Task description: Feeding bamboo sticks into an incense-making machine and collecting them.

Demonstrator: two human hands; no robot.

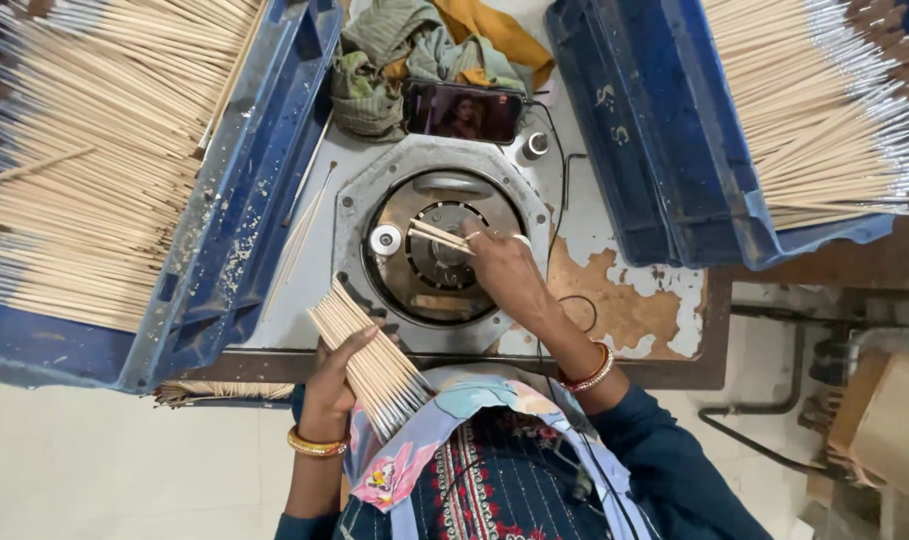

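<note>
Wooden sticks everywhere: the left hand grips a fanned bundle of sticks near the lap. Right hand pinches a few sticks over the round metal machine, between two blue crates.

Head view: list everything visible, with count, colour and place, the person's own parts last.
crates: two, blue, far left and far right, full of pale thin sticks
round machine: one, grey metal, centre
phone: one, dark, screen lit, above the machine
cloth heap: one, green and yellow, top centre
cable: one, black, right of the machine
cardboard box: one, brown, lower right
stick bundle: one, pale, in the left hand
left hand: grip closed on the bundle
right hand: feeding a few sticks into the machine
</note>
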